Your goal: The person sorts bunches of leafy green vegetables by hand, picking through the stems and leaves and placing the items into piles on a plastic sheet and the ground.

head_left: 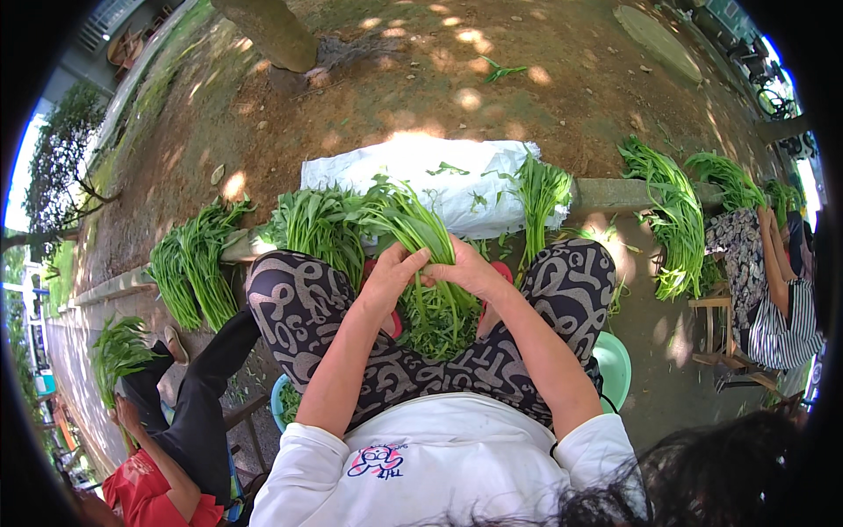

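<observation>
Between my knees, my left hand and my right hand are both closed around a bunch of long-stemmed leafy greens that looks like water spinach. Its leaves point away from me to the upper left, and the stems hang toward my lap. Directly beneath lies a heap of loose green leaves and stems, between my feet in red footwear. A second bunch of greens rests just left of my hands, by my left knee. Another upright-lying bunch is at the right, beside my right knee.
A white woven sack covers part of a low curb ahead. More greens lie along the curb. A green basin stands by my right hip. At left, a co-worker in red holds greens; another person sits at right.
</observation>
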Demonstrator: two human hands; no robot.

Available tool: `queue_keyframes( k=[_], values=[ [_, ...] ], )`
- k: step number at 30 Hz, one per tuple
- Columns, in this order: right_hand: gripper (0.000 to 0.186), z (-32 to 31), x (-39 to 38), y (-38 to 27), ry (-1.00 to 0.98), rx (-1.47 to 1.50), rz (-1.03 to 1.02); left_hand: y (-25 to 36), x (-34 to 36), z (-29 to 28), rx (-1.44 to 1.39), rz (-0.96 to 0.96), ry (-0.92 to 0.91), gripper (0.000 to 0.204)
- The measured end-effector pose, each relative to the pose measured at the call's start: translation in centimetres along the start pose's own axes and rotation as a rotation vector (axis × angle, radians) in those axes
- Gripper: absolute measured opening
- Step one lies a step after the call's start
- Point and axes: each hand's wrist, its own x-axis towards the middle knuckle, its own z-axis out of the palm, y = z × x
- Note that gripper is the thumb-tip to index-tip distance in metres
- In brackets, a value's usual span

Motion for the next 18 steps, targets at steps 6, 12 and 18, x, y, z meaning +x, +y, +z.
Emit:
queue_keyframes(
  k=[6,12,18],
  values=[
    [0.036,-0.1,-0.1,-0.6,0.125,-0.169,0.113,-0.5,0.4,-0.8,0.217,-0.025,-0.031,0.030],
    [0.025,-2.0,-0.5,-0.8,0.318,-0.038,-0.004,-1.1,0.9,-1.1,-0.048,-0.151,0.171,0.032],
    [0.023,-2.3,-0.4,-1.3,0.418,0.130,-0.089,-1.1,1.0,-1.4,-0.259,-0.154,0.258,0.032]
  ],
)
